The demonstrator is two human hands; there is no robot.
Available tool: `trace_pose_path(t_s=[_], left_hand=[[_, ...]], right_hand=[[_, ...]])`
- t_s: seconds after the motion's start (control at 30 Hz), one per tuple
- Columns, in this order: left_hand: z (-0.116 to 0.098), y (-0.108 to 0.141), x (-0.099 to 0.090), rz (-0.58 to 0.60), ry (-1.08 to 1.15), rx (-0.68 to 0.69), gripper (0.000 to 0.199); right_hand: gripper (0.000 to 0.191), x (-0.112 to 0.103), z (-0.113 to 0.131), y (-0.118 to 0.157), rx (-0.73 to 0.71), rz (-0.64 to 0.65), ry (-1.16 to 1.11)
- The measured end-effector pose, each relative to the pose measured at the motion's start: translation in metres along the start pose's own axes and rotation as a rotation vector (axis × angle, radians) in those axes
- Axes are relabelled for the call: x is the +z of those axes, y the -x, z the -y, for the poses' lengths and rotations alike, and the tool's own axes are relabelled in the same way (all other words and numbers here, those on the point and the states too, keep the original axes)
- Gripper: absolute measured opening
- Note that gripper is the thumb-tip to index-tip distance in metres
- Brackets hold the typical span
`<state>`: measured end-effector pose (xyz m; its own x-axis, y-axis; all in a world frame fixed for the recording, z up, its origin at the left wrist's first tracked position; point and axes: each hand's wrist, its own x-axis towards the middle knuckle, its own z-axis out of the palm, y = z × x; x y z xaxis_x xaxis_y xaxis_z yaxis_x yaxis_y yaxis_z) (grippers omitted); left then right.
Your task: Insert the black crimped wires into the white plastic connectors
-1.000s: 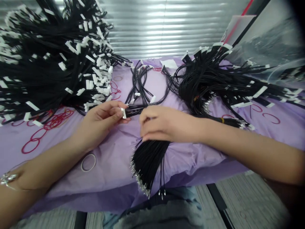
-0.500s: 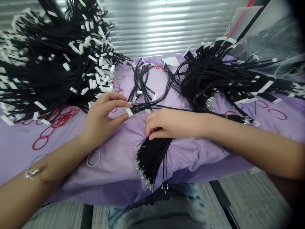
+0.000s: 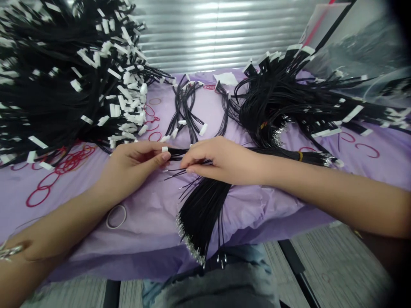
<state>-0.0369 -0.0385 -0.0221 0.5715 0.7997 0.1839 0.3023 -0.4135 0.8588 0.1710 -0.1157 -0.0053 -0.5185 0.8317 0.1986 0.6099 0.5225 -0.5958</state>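
Two bare hands work close together above a crumpled lilac cloth (image 3: 147,214), with barely a gap between them. The left hand (image 3: 135,164) is nearly closed, its thumb and fingers pinching a short run of black insulated wires (image 3: 176,153) just behind a small white plastic connector (image 3: 165,149). The right hand (image 3: 221,160) is curled, its thumb and forefinger closed on thin black strands (image 3: 175,172) whose loose ends poke out towards the left hand.

Those wires lie roughly level, their long axis running across from one hand to the other. Directly below the right hand, and much nearer to it than to the left, a thick bundle of black wires with silvery metal terminals (image 3: 202,218) slants down towards the person's lap.

There are three other lots of wire: a huge black heap with white connectors (image 3: 64,77) beyond and left of the left hand, a small loose black bunch (image 3: 184,107) straight ahead of the hands, and a large black heap (image 3: 282,102) ahead and right of the right hand. Individual wires are too many to count. Left of the left hand lies a tangle of thin red rubber bands (image 3: 73,160), and one pale rubber band (image 3: 116,217) sits below that wrist.
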Motion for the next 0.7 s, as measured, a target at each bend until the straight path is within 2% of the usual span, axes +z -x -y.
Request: trace_pose_path(t_s=[0.17, 0.33, 0.5, 0.7], left_hand=[[0.0095, 0.0012, -0.0005, 0.11, 0.309, -0.202, 0.02], [0.0075, 0.0008, 0.0033, 0.155, 0.546, -0.301, 0.022], [0.006, 0.0004, 0.0047, 0.199, 0.6, -0.281, 0.023], [0.0079, 0.0021, 0.0009, 0.272, 0.489, -0.211, 0.02]], right_hand=[[0.017, 0.0051, 0.0052, -0.0023, 0.054, -0.135, 0.005], [0.02, 0.0033, 0.0058, -0.0014, 0.072, -0.229, -0.066], [0.017, 0.0006, 0.0041, -0.0011, 0.156, -0.262, -0.166], [0.013, 0.0012, 0.0042, -0.0037, 0.242, -0.309, -0.083]])
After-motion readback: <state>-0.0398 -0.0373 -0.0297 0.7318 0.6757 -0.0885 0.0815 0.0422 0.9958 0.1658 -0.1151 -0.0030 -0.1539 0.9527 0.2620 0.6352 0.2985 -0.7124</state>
